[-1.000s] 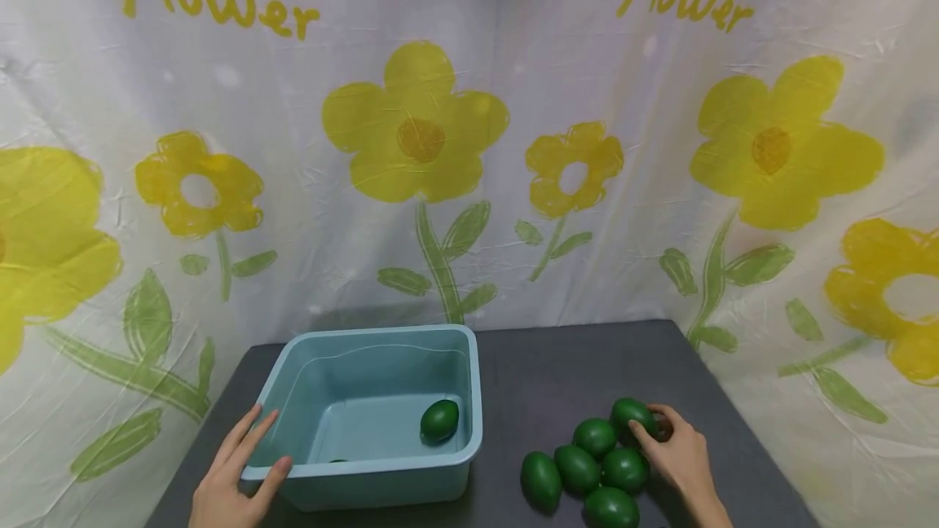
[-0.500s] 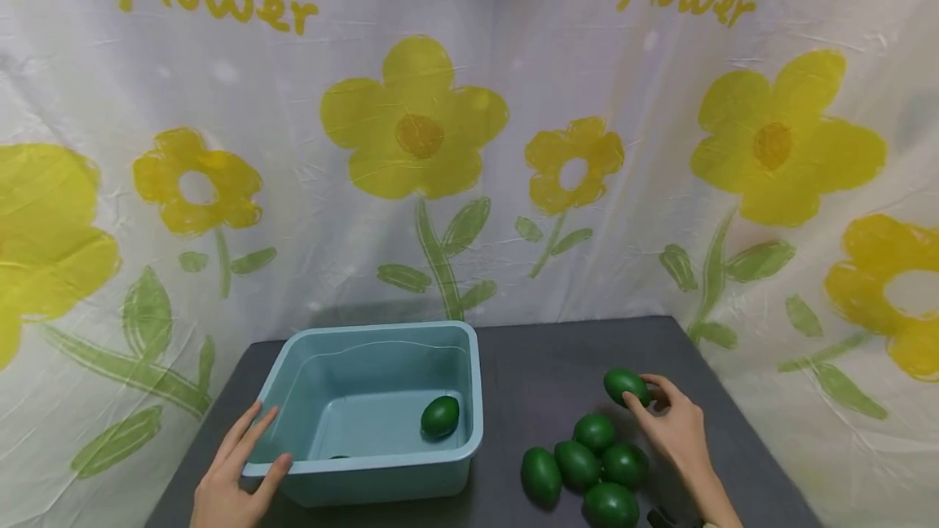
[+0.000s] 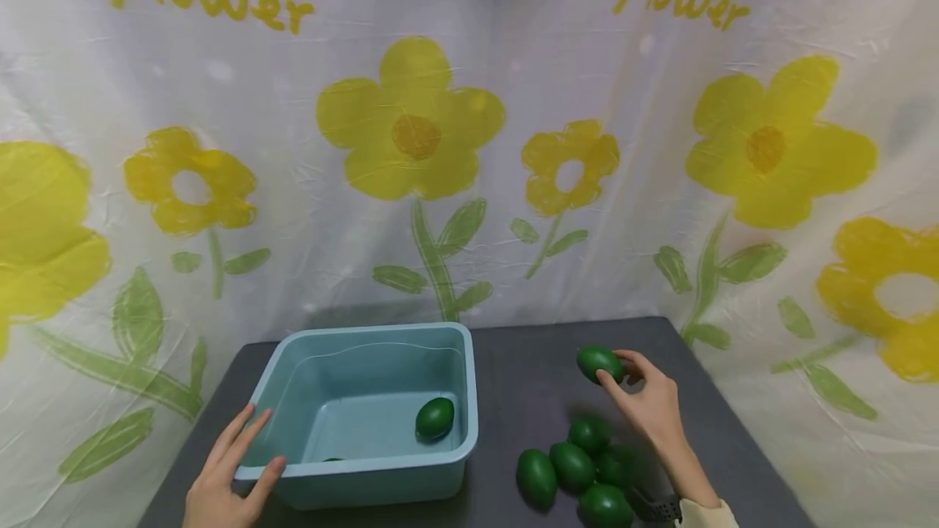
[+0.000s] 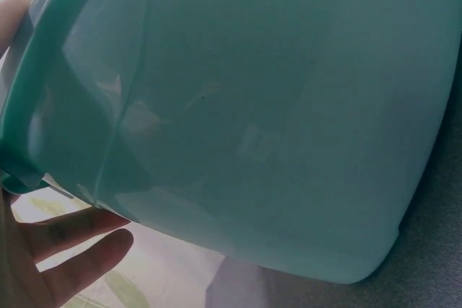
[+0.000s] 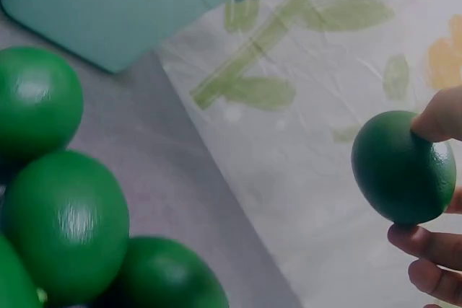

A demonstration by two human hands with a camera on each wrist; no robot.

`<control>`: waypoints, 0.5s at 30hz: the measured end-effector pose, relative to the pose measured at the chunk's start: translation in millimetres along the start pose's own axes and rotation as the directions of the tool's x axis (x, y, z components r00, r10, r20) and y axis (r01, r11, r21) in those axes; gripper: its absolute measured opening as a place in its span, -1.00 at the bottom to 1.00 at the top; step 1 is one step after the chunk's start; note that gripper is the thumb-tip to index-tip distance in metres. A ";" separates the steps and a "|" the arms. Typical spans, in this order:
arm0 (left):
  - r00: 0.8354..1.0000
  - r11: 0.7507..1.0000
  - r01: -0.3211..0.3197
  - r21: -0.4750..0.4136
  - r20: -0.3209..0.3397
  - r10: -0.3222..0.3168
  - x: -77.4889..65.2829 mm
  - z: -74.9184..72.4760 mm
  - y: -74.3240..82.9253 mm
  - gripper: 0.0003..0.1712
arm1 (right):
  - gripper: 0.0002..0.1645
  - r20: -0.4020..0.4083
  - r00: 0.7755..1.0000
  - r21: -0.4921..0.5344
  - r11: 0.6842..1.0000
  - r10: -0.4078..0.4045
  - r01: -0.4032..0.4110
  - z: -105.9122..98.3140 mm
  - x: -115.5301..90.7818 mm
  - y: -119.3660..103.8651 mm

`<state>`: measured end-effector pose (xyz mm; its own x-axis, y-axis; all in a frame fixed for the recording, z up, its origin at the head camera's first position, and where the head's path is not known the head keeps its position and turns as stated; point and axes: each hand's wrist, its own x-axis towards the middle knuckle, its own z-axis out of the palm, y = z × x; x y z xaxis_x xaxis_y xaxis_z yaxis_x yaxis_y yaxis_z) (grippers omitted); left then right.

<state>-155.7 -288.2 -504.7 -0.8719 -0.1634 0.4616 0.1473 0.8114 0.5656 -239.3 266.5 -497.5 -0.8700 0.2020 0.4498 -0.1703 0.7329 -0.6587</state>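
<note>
In the head view my right hand [image 3: 649, 398] holds a dark green oval fruit [image 3: 599, 363] above the table, thumb on the near side and fingers behind. The right wrist view shows that smooth, glossy fruit [image 5: 404, 167] between thumb and fingertips. Below the hand, several matching fruits [image 3: 572, 467] lie bunched on the table. My left hand [image 3: 227, 475] rests at the front left corner of a light blue plastic bin [image 3: 367, 469], fingers spread and nearly straight. One green fruit [image 3: 435, 419] lies inside at the bin's right; another barely shows behind the front wall.
A dark grey tabletop [image 3: 521, 373] carries the bin at left and the fruit cluster at right. White cloth [image 3: 587, 283] printed with yellow flowers hangs along the back and both sides. A dark band circles the right wrist.
My right hand has lifted one green fruit off the cluster and carried it up and leftward. My left hand stays at the bin's corner.
</note>
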 end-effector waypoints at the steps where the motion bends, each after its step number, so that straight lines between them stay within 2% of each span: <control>1: 1.000 1.000 0.001 0.003 -0.003 -0.001 -0.3 -0.6 0.4 -0.26 | -0.51 -0.002 1.000 0.010 1.000 -0.010 0.010 1.7 0.9 -2.6; 9: 1.000 1.000 0.005 0.020 0.003 -0.005 0.7 -2.0 2.1 -0.26 | -0.51 0.017 0.998 0.069 0.996 -0.058 0.056 14.2 8.0 -24.4; 15: 0.999 0.999 0.030 0.021 0.035 -0.031 -0.5 -3.3 2.6 -0.26 | -0.52 0.046 0.994 0.103 0.990 -0.099 0.094 24.8 11.7 -39.2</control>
<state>-153.3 -287.8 -501.2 -0.8918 -0.1685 0.4198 0.1112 0.8179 0.5646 -254.2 224.0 -481.4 -0.8693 0.0979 0.4845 -0.2981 0.6781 -0.6718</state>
